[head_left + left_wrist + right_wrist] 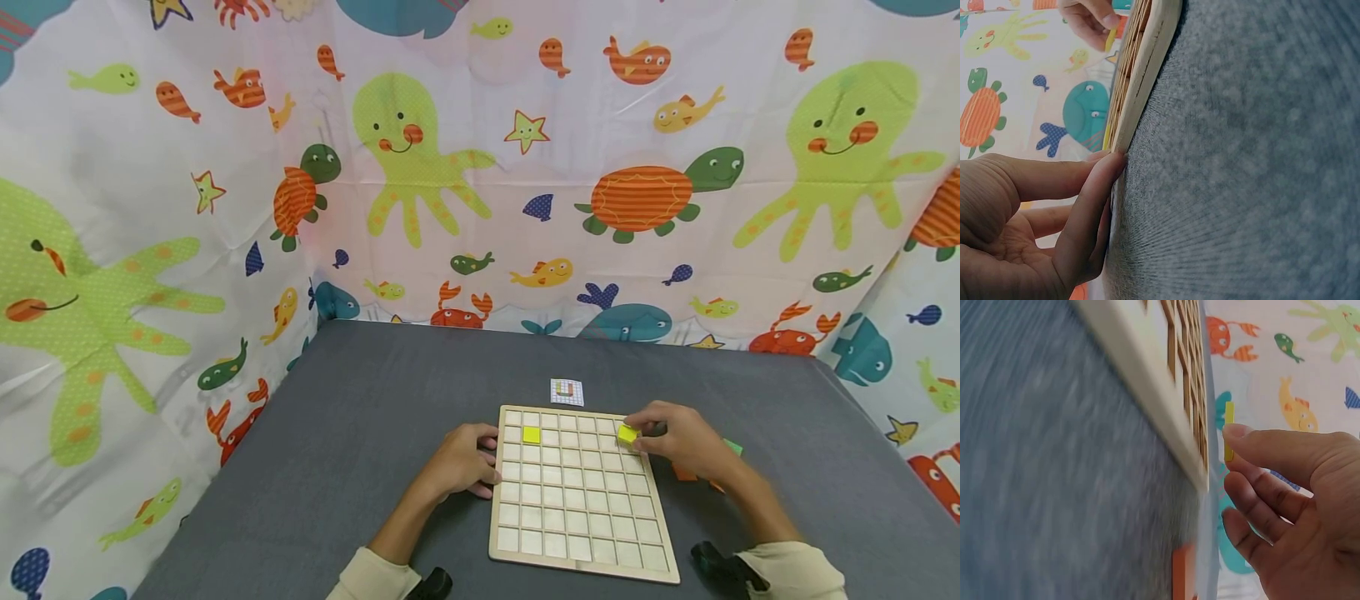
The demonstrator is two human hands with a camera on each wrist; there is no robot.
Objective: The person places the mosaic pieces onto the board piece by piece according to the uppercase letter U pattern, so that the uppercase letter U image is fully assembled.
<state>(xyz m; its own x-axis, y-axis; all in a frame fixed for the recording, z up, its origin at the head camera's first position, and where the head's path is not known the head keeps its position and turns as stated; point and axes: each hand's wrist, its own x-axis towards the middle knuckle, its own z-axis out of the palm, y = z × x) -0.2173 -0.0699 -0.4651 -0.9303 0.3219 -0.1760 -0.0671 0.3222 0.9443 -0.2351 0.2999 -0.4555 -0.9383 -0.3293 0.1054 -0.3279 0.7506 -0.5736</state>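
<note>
A wooden grid board [585, 567] with pale square cells lies on the grey cloth. My left hand [459, 462] holds its left edge, and the left wrist view shows thumb and fingertip [1113, 164] pinching the rim. One yellow square tile [531, 435] sits in a cell near the board's upper left. Over the upper right corner, my right hand [682, 437] pinches another yellow tile [1229, 432] between thumb and fingers. That tile is tilted and held above the cells in the right wrist view.
Just beyond the board's far edge lies a small card [566, 392] with a coloured grid pattern. Orange tiles [683, 472] and a green tile [732, 447] lie right of the board, partly hidden by my right arm. A sea-animal curtain [480, 167] surrounds the table.
</note>
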